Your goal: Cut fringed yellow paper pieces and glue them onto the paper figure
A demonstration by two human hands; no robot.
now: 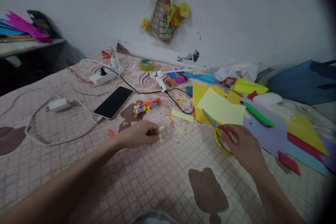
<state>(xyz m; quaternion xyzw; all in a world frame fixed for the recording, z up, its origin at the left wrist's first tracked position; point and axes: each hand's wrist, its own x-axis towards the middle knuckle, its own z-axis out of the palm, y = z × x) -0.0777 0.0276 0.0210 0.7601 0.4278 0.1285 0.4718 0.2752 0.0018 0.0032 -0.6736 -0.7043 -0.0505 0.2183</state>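
My left hand [140, 133] rests on the quilted bed cover [147, 182] with its fingers pinched on a small pale yellow paper cutout [160, 132]. My right hand [243, 145] lies over the yellow and red handles of a pair of scissors [217, 130], whose blades point up-left onto a pale yellow sheet [222, 109]. Whether the fingers grip the handles is hard to tell; they curl over them. A small colourful paper craft [146, 106] lies just beyond my left hand, among paper scraps.
A phone [113, 102], charger [59, 105], power strip [105, 76] and cables lie at the left. A glue gun [160, 79], a tape roll [147, 64] and a green marker [257, 114] sit farther back. Coloured paper sheets [301, 136] spread to the right. A paper-flower decoration [165, 14] hangs on the wall.
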